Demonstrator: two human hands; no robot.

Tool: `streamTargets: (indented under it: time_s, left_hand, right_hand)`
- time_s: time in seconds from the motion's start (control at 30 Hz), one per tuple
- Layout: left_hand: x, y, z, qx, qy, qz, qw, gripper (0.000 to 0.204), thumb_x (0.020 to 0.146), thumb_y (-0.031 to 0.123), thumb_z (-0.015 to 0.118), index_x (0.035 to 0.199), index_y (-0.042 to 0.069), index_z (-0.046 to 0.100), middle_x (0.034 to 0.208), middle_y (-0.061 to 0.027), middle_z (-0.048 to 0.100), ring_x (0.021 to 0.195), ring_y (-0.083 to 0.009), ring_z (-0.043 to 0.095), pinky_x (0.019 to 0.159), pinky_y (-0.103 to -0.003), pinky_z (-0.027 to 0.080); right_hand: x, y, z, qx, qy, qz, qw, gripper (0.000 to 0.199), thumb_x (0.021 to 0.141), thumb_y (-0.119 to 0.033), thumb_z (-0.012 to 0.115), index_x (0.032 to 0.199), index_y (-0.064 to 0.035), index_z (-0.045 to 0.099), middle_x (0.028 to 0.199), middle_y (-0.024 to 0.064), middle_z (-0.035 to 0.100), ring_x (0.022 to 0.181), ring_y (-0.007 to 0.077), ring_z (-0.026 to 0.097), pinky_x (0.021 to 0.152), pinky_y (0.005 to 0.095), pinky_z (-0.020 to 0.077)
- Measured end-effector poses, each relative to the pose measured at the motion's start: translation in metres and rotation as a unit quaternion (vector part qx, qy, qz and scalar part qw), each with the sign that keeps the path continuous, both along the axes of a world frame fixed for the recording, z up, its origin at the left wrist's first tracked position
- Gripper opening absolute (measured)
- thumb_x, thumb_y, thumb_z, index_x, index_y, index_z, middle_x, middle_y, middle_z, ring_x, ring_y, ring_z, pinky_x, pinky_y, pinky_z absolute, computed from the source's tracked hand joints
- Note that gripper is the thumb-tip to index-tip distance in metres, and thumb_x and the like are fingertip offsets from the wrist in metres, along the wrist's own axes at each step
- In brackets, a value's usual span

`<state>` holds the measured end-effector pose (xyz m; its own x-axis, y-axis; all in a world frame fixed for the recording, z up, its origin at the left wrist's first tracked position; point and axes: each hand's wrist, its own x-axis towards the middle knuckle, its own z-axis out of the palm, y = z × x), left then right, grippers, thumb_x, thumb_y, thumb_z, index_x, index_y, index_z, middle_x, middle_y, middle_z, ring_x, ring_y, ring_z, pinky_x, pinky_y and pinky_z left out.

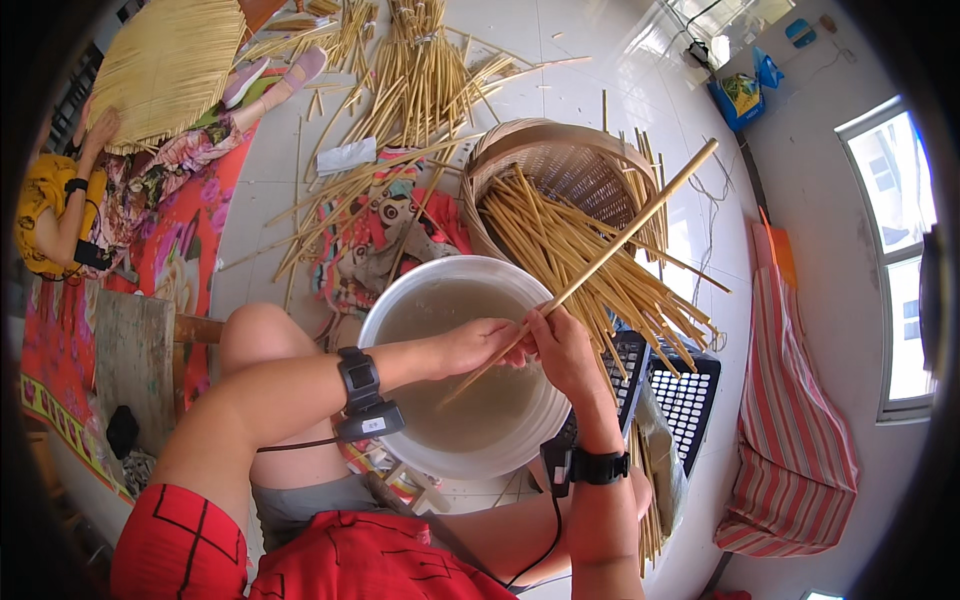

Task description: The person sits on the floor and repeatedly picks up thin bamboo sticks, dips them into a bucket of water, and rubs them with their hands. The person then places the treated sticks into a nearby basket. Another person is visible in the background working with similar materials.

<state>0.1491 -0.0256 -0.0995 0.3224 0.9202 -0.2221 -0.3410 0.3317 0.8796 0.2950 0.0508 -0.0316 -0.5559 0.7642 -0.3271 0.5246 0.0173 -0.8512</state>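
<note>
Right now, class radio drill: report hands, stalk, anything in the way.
Left hand and right hand gripping long stalk. Stalk slanted, lower end over bucket of murky water. Basket of more stalks beside bucket; nothing seen blocking hands.

From here I see the left hand (482,343) and right hand (568,352) mid-frame, gripping a tan stalk (640,224) aslant over a white basin (369,340) of cloudy water; upper right of centre, a woven basket (590,185) spills more stalks (585,265).
</note>
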Motion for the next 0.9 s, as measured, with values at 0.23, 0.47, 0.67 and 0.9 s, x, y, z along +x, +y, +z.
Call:
streamTargets:
  time_s: [0.23, 0.47, 0.67, 0.9]
  left_hand:
    - [-0.003, 0.000, 0.022, 0.056, 0.079, -0.047, 0.994, 0.034, 0.105, 0.031, 0.034, 0.103, 0.004, 0.054, 0.079, -0.0004, 0.052, 0.074, -0.0088, 0.050, 0.065, -0.024, 0.043]
    - [-0.011, -0.016, 0.029, -0.004, -0.033, -0.165, 0.986, 0.031, 0.104, 0.020, 0.035, 0.128, 0.003, 0.047, 0.084, -0.0012, 0.056, 0.077, -0.0098, 0.052, 0.068, -0.024, 0.045]
    - [-0.012, -0.018, 0.038, -0.009, 0.023, -0.116, 0.993, 0.028, 0.104, 0.022, 0.038, 0.119, 0.004, 0.053, 0.080, 0.0002, 0.057, 0.069, -0.0084, 0.049, 0.064, -0.023, 0.043]
    - [-0.005, -0.018, 0.021, -0.042, 0.084, -0.027, 0.995, 0.032, 0.103, 0.028, 0.040, 0.103, 0.005, 0.061, 0.067, 0.0035, 0.047, 0.060, -0.0059, 0.040, 0.056, -0.021, 0.035]
  right_hand:
    - [0.002, 0.004, 0.007, 0.051, 0.061, -0.114, 0.990, 0.031, 0.101, -0.025, 0.047, 0.084, -0.0009, 0.058, 0.061, 0.0000, 0.053, 0.052, 0.0068, 0.048, 0.047, 0.0213, 0.0366]
    - [0.034, 0.040, 0.019, 0.064, 0.151, -0.225, 0.960, 0.035, 0.103, -0.031, 0.042, 0.083, -0.0049, 0.054, 0.059, -0.0031, 0.040, 0.048, 0.0039, 0.034, 0.041, 0.0197, 0.0260]
    - [0.031, 0.036, 0.022, 0.038, 0.155, -0.213, 0.964, 0.034, 0.103, -0.031, 0.042, 0.086, -0.0038, 0.054, 0.062, -0.0017, 0.043, 0.049, 0.0050, 0.037, 0.043, 0.0201, 0.0304]
    - [0.022, 0.027, 0.014, 0.023, 0.185, -0.196, 0.963, 0.032, 0.103, -0.028, 0.043, 0.090, -0.0020, 0.055, 0.061, -0.0016, 0.048, 0.050, 0.0042, 0.043, 0.044, 0.0193, 0.0348]
